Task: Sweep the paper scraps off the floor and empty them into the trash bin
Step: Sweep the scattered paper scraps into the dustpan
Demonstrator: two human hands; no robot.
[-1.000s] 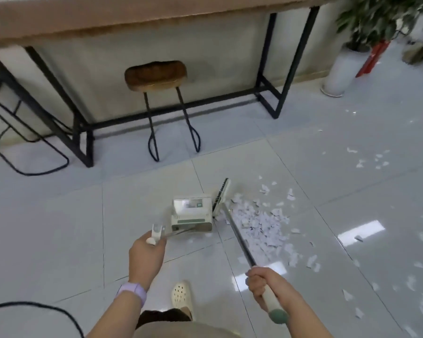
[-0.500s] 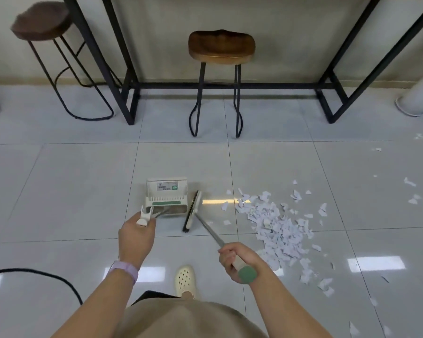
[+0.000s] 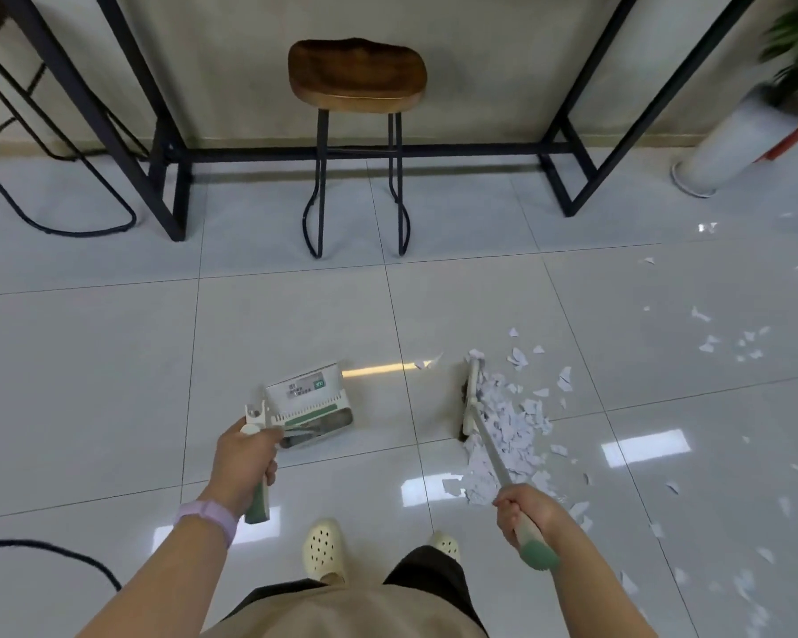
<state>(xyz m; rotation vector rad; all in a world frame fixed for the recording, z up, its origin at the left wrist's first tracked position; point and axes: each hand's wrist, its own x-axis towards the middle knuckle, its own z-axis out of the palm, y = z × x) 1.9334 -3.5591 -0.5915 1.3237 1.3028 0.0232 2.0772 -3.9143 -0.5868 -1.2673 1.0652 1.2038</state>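
Paper scraps [image 3: 507, 425] are lying heaped on the pale tiled floor [image 3: 111, 361], just ahead of the right hand [image 3: 524, 511], with loose bits trailing off to the right. Bare tile is stretching wide to the left of the heap, out to the black table frame [image 3: 167, 186] and wooden stool [image 3: 356, 76] by the wall. The broom [image 3: 482, 430] is running its long axis from the right hand's curled fingers forward to its head, which is touching the heap's left edge. The dustpan [image 3: 312, 402] is sitting beyond the left hand [image 3: 245, 458], well apart from the heap, its mouth seemingly facing away from the person. Left fingers are wrapping its green-tipped handle.
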